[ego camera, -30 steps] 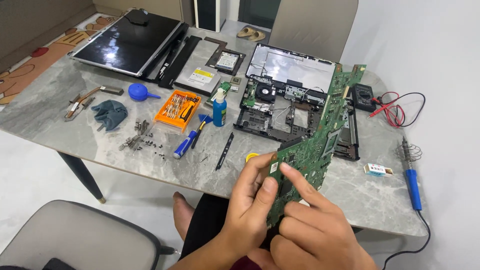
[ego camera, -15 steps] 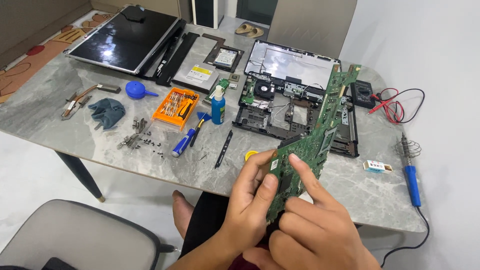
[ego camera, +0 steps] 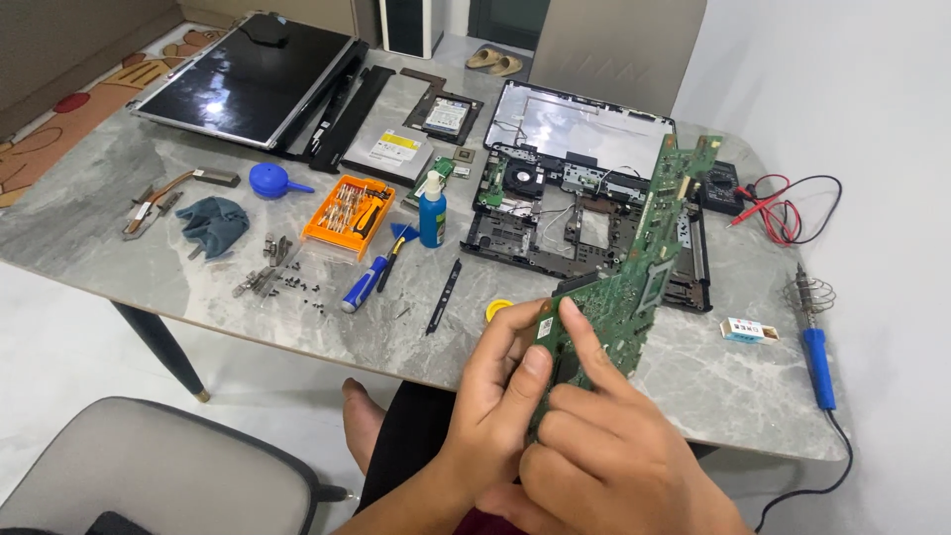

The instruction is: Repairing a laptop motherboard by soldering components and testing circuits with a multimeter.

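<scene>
Many laptop parts lie spread over the grey marble counter (ego camera: 89, 238). At the far left, a detached screen panel (ego camera: 243, 74) lies flat, with a copper heat pipe (ego camera: 163, 193) and a dark blue cloth (ego camera: 213, 223) nearer the front edge. Next come a blue dust blower (ego camera: 269, 180), a scatter of small screws (ego camera: 272, 277), an orange screwdriver-bit case (ego camera: 349, 213) and a blue-handled screwdriver (ego camera: 365, 282). A blue bottle (ego camera: 432, 213) stands upright just beside them, and a black pry tool (ego camera: 444, 295) lies nearer the edge. The opened laptop base (ego camera: 555, 213) sits behind the middle. In front of it, held up off the counter and tilted, is the green motherboard (ego camera: 644, 258). The left hand (ego camera: 495, 396) pinches its lower end between thumb and fingers, while the right hand (ego camera: 604, 446) presses an extended forefinger against the same end. Further right lie a multimeter (ego camera: 723, 193) with red and black leads, and a blue soldering iron (ego camera: 817, 362).
</scene>
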